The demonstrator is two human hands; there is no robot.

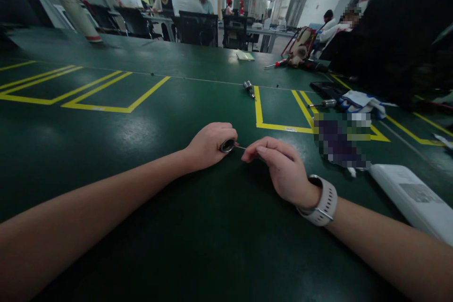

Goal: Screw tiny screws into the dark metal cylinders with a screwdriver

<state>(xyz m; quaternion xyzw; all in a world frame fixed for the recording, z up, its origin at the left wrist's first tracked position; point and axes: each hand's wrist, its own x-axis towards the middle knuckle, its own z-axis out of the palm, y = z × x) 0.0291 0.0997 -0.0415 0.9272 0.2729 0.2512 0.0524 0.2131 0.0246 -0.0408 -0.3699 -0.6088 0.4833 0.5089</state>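
My left hand (208,144) rests on the green table (106,151), its fingers curled around a small dark metal cylinder (227,146) whose round end faces right. My right hand (279,167), with a pale watch (322,200) on the wrist, pinches a thin metal pin or tool (241,147) whose tip points at the cylinder's end. The two hands are a few centimetres apart near the table's middle.
A small metal part (248,88) lies beyond the hands by a yellow outline. A metal-handled tool (322,103), white cloth (361,101) and a white box (414,198) sit to the right. A red screwdriver (278,63) lies far back. Several people sit at distant tables.
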